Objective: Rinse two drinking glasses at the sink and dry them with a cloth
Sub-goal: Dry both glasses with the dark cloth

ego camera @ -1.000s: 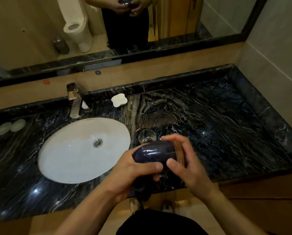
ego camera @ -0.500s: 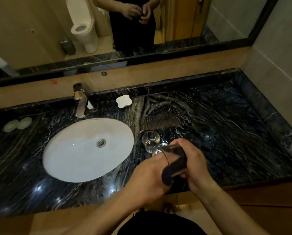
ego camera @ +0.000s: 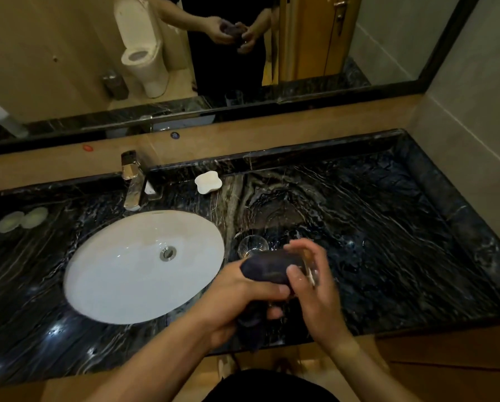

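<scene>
While cloth-wrapped, glass [ego camera: 308,266] lies sideways, between left hand [ego camera: 237,297], right hand [ego camera: 315,288].

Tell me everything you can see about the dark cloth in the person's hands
The dark cloth looks like soft fabric, deep purple or near black. It is wrapped over a clear drinking glass held on its side above the counter's front edge. The left hand grips the cloth, its thumb pressing across it; the right hand holds the glass at the bare end, fingers over cloth and glass. A loose tail of cloth hangs below the left hand.
</scene>
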The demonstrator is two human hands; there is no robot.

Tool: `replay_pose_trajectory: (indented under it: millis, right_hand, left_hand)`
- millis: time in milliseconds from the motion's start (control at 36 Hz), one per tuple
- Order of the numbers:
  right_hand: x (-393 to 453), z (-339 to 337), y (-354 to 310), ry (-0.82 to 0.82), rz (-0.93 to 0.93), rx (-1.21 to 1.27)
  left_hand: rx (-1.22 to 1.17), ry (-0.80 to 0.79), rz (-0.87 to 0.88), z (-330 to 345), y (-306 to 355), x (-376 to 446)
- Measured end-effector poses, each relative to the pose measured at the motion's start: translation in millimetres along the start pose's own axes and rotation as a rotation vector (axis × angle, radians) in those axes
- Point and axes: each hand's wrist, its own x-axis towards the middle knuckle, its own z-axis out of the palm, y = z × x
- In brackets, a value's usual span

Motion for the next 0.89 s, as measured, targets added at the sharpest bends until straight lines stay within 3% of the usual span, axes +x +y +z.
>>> replay_pose_trajectory:
  millis: [83, 139, 278, 361, 444, 528, 583, 611, 694, 750, 806, 889]
  right_hand:
    - [5.5, -0.6, 4.1, 0.116, -0.204, -0.074]
    - [8.1, 0.7, 2.5, 0.173, -0.18, -0.054]
    - [15.7, 4.5, -3.4, 0.274, 0.209, -0.006]
    - [27.4, 0.5, -11.8, 0.105, 0.528, 0.068]
    - [35.2, -5.6, -19.6, -0.151, 0.867, 0.05]
    - [40.0, -10.1, -22.9, -0.316, 0.958, -0.012]
    - [39.7, -12.4, -22.9, -0.361, 0.898, 0.041]
    - [38.4, -12.7, -21.7, -0.356, 0.83, 0.082]
    - [27.8, -7.1, -14.0, -0.221, 0.525, 0.226]
    - [18.2, -1.1, -7.0, -0.159, 0.269, 0.193]
    - [13.8, 2.3, -2.5, -0.092, 0.034, 0.052]
    - [15.6, 1.0, 1.4, 0.003, -0.227, -0.113]
  left_hand:
    - [-0.065, -0.011, -0.056, 11.1, -4.3, -4.6]
    - [-0.004, 0.001, 0.01, 16.6, -8.0, -4.0]
    - [0.743, 0.149, 0.363, 19.8, -21.4, -1.1]
    - [1.119, 0.076, 0.513, 9.3, -28.9, 1.2]
    - [1.577, -0.1, 0.795, -11.4, -39.8, 6.2]
    - [1.752, -0.195, 0.936, -24.9, -39.4, 11.4]
    - [1.658, -0.169, 0.865, -27.1, -32.7, 13.2]
    - [1.499, -0.108, 0.765, -24.2, -26.9, 11.5]
    - [0.551, 0.031, 0.251, -11.0, -3.2, 7.4]
    - [-0.018, 0.033, 0.019, -6.3, 6.8, 5.9]
    - [-0.241, 0.036, -0.102, -2.5, 10.6, 2.5]
    - [-0.307, 0.015, -0.175, 6.6, 13.0, -6.1]
